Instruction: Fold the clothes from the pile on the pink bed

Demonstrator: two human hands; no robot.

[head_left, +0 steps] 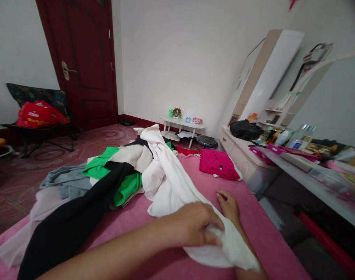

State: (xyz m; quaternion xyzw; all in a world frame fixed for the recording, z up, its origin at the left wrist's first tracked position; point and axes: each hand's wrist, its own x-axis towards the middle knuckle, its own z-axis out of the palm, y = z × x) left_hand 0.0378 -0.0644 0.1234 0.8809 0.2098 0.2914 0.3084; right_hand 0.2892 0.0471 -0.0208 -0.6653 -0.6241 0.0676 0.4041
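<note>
A long white garment [177, 186] stretches across the bed from the clothes pile toward me. My left hand [199, 225] reaches over from the left and is closed on its near end, fingers bunching the cloth. Beyond that cloth, at its right side, is my right hand [228, 206], fingers loosely bent and a little apart, with nothing visible in them. White fabric lies across my right forearm and hides part of it. Left of the garment lies a heap with black trousers [75, 221], a green garment [127, 190] and a grey-blue garment [66, 181].
A folded magenta garment [217, 165] lies near the right edge of the pink bed [253, 225]. A cluttered dressing table [308, 179] stands on the right. A low white table [181, 122] is by the far wall; a chair holds a red bag [39, 114] at left.
</note>
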